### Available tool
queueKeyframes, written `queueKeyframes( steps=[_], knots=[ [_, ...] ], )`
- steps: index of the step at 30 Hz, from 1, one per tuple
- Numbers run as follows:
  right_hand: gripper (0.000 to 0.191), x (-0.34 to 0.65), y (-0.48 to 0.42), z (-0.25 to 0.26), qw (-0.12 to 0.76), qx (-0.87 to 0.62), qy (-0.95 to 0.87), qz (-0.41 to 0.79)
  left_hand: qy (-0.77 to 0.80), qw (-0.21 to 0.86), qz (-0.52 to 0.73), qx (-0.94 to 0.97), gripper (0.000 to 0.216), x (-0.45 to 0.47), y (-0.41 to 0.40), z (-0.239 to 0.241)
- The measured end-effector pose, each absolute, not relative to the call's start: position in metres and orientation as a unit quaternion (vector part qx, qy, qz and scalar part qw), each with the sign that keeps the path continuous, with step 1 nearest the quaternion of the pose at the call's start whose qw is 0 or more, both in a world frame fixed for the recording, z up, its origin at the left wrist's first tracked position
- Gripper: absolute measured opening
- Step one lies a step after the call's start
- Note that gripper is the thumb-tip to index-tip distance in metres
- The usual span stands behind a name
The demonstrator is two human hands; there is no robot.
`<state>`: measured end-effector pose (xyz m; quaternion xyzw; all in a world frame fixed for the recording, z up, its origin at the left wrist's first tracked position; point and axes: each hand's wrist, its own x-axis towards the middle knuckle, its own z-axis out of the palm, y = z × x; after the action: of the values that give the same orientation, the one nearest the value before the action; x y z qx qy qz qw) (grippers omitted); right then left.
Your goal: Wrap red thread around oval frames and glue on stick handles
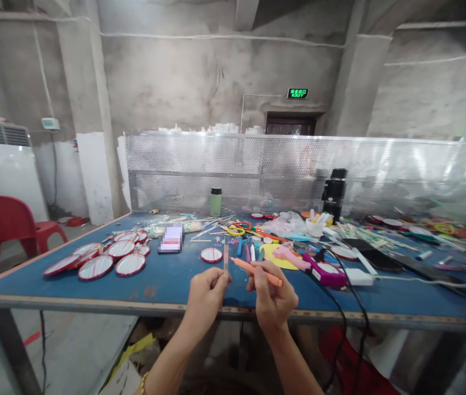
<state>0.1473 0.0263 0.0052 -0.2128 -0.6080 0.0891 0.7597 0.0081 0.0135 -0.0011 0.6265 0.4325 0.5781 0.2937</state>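
Note:
My left hand [207,296] pinches the lower end of a thin, flat brownish strip [226,253], which looks like a craft stick and stands roughly upright over the front of the table. In my right hand [274,300] is an orange marker pen [259,271], its tip pointing left, close beside the strip. Whether tip and strip touch, I cannot tell. Just behind my left hand lies a round white disc with a red rim [211,254]. Several loose markers [252,252] lie beyond my right hand, near a yellow sheet [282,258].
Several red-rimmed discs [96,267] are heaped at the left of the blue table [167,282]. Behind them rests a phone [170,240]. A pink and purple corded tool [325,272] lies right. At the back stand a green bottle [215,203] and a black flask [335,195].

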Motion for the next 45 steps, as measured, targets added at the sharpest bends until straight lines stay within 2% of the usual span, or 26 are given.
queueKeyframes(
  steps=[7,14,21,28,36,45],
  knots=[
    [0.014,0.1476,0.025,0.0063,0.732,-0.215,-0.641,0.081,0.435,0.292,0.583,0.622,0.03,0.0084,0.0145,-0.0013],
    [0.013,0.147,0.0248,0.0051,0.762,-0.208,-0.607,0.089,0.433,0.29,0.58,0.626,0.029,0.0079,0.0149,-0.001],
    [0.013,0.1476,0.0218,0.0088,0.73,-0.225,-0.641,0.079,0.435,0.291,0.581,0.623,0.029,0.0084,0.0129,-0.0021],
    [0.013,0.1472,0.0251,0.0035,0.76,-0.219,-0.606,0.081,0.433,0.295,0.576,0.627,0.03,0.0075,0.0135,-0.0016],
    [0.014,0.1476,0.0193,0.0097,0.721,-0.227,-0.651,0.064,0.44,0.29,0.577,0.624,0.03,0.0081,0.0133,-0.0004],
    [0.014,0.1481,0.023,0.0036,0.749,-0.209,-0.624,0.077,0.438,0.291,0.579,0.623,0.029,0.008,0.012,-0.0007]
  ],
)
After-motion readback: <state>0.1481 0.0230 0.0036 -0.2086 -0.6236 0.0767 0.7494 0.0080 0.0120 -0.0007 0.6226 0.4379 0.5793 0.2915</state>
